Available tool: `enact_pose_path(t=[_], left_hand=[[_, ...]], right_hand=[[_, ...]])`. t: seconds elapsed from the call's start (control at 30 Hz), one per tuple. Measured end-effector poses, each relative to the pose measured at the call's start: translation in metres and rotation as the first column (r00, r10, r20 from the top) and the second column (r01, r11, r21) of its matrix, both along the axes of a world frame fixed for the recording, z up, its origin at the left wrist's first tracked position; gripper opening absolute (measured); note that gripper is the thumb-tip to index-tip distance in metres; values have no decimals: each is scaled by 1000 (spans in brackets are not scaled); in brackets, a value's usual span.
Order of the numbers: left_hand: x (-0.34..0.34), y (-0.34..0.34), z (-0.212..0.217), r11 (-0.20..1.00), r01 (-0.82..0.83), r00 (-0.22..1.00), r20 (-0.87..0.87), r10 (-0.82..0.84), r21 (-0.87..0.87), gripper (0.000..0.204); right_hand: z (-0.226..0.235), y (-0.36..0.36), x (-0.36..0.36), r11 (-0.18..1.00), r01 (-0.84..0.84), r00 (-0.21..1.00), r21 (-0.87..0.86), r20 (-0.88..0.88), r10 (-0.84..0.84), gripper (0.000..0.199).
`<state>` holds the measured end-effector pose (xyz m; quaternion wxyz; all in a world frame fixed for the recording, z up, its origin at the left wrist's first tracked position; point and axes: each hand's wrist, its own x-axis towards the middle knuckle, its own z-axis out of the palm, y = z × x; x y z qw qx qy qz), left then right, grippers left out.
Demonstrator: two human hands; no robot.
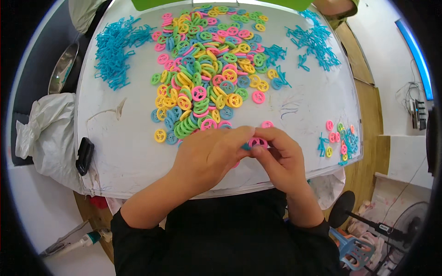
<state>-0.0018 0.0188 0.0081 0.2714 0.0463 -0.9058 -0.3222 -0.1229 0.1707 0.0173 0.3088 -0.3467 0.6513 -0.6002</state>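
Observation:
Close to the table's front edge my two hands meet. My right hand pinches a small pink plastic wheel between thumb and fingers. My left hand is closed right beside it, with a bit of blue plastic showing at its fingertips, touching or nearly touching the wheel. Most of that blue piece is hidden by the fingers. Beyond my hands lies a large heap of pink, yellow, green and blue wheels, some of them partly covered by my left hand.
Piles of thin blue plastic pieces lie at the far left and far right. A small group of wheels and blue pieces sits at the right edge. A black case rests on the left edge. Another person's arm shows at the far side.

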Motion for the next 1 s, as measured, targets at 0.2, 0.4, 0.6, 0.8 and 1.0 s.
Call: enact_pose_path(t=[0.2,0.4,0.6,0.8,1.0], left_hand=[[0,-13,11,970,52,991,-134,-21,235,49],[3,-21,9,879,22,990,-134,47,476,36],[-1,-17,13,901,-42,994,-71,80,431,24],[-2,-17,11,949,-39,993,-91,71,313,23],[-3,-24,9,966,-51,987,-137,89,255,20]], right_hand=[[43,106,-42,987,-1,982,159,-186,31,23],[-21,248,-68,435,185,946,881,-279,162,27],[-65,270,-58,226,483,780,846,-533,327,25],[23,112,-78,903,271,791,334,-612,-11,8],[-4,-22,-131,955,229,399,190,-913,86,35]])
